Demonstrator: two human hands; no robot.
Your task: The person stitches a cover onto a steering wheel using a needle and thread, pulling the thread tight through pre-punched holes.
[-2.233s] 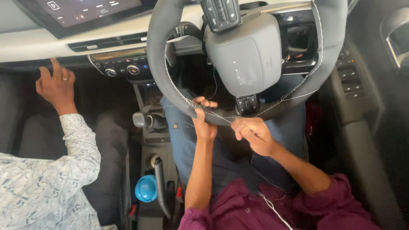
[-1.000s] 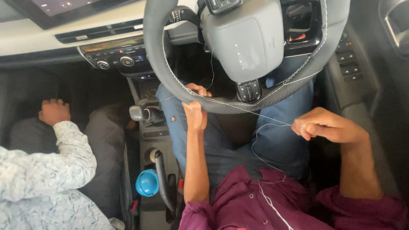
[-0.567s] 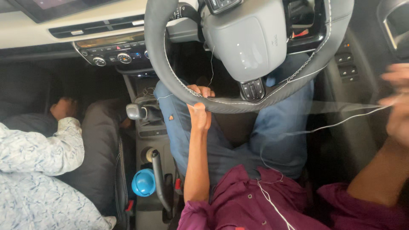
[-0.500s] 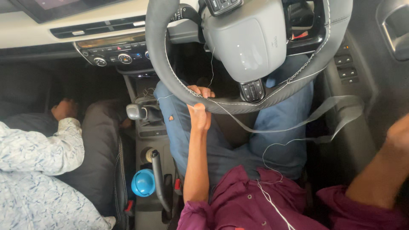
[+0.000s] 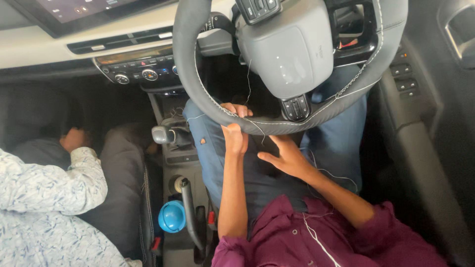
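Left hand: the left hand (image 5: 234, 132) reaches straight up from the lap, forearm nearly vertical in the view, and pinches the lower rim of the steering wheel (image 5: 198, 94), fingers curled over the edge and thumb pressed against it.
Right hand: the right hand (image 5: 287, 157) sits just below the rim, to the right of the left hand, palm down, fingers spread and pointing up and left; it is released, closed on nothing, with its fingertips close under the wheel.
Right arm: bent at the elbow, the forearm runs down and right to a rolled maroon sleeve (image 5: 396, 237).
Wheel cover: a dark grey cover (image 5: 316, 116) wraps the rim, with a line of white stitching along its inner edge.
Thread: a thin white thread (image 5: 257, 127) hangs off the rim beside the left hand; more loose loops trail across the lap of the jeans (image 5: 341, 143) and down over the shirt.
Centre console: the gear lever (image 5: 163, 134) and handbrake (image 5: 190, 207) lie left of the left arm, with a blue round cap (image 5: 171, 216) beside the handbrake.
Passenger: another person in a white patterned sleeve (image 5: 49, 188) rests a hand (image 5: 74, 139) on their own knee, well apart from the wheel.
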